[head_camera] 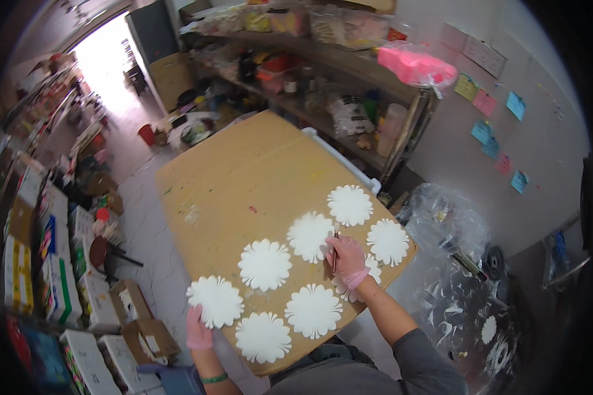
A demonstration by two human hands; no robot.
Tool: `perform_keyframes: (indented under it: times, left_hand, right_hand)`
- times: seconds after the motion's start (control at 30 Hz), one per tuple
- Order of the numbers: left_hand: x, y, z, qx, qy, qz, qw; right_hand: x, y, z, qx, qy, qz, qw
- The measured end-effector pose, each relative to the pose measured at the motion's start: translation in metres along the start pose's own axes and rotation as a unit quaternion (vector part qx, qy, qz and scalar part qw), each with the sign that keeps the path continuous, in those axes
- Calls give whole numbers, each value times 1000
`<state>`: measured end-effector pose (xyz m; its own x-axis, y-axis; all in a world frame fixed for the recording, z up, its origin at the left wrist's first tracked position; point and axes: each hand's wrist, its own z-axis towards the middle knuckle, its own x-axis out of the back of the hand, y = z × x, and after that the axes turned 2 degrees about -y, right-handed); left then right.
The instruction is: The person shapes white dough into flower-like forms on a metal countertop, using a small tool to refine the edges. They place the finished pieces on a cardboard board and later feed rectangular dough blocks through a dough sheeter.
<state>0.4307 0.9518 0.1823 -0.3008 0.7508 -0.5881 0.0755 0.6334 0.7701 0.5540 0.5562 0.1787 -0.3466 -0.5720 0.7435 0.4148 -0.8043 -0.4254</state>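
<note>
My right hand (348,259), in a pink glove, grips a slim brush (335,252) with a dark reddish handle. Its pale tip points away from me, at the right edge of a white scalloped flower-shaped piece (310,237). Another white piece (373,269) lies partly hidden under that hand and wrist. My left hand (198,328), also gloved in pink, is at the rim of the leftmost flower-shaped piece (215,302), which juts past the board's left edge. Whether its fingers grip the rim is unclear. Several similar pieces lie flat on the tan board (237,182).
Loaded shelves (326,108) stand beyond the board, with a pink plastic-wrapped bundle (415,64) at their near end. White boxes (94,301) and open cartons (148,340) line the floor at left. Clear plastic sheeting (444,217) lies at right. A stool (99,252) stands left.
</note>
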Motion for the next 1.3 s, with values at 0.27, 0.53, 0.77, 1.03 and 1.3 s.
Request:
perform_keyframes:
  times: [0.27, 0.53, 0.77, 1.03, 1.3]
  left_hand:
    - [1, 4, 1, 14, -29, 34, 999]
    - [-3, 3, -1, 2, -21, 39, 999]
    - [6, 1, 1, 4, -30, 46, 998]
    - [2, 0, 0, 0, -5, 64, 998]
    - [3, 0, 2, -1, -22, 79, 997]
  right_hand:
    - [23, 68, 30, -52, -10, -71, 996]
    - [25, 77, 35, -36, -28, -82, 996]
    - [22, 74, 38, -16, 11, -47, 999]
    - [-4, 59, 69, -16, -60, -44, 997]
    - [-12, 60, 69, -20, -38, -91, 995]
